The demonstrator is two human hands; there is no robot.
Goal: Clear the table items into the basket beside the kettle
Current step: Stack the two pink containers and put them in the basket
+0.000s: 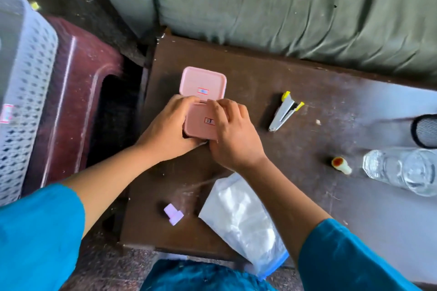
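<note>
Scuffed brown bench (295, 78) bears a pink box (197, 124) that left hand (165, 130) and right hand (233, 139) grip with curled fingers (227, 111), hiding its sides; a glass (397, 168) runs off-frame.

Both hands are on the pink box (201, 125) on the dark table (283, 73): the left hand (165, 132) grips its left side, and the right hand (233, 139) curls over its top, fingertips at the far edge. A matching pink piece (203, 82) touches that far edge; lid or separate box, cannot tell. Right of the box lies a stapler (285, 111) with its arms spread, further right a small orange-centred cap (341, 165), then a clear glass (402, 170) on its side. Nearer the person than the box are a plastic bag (243, 222) and a lilac cap (173, 214). Left of the box, off the table, stands a maroon stool (78, 92), beyond it a white basket (26, 92).
</note>
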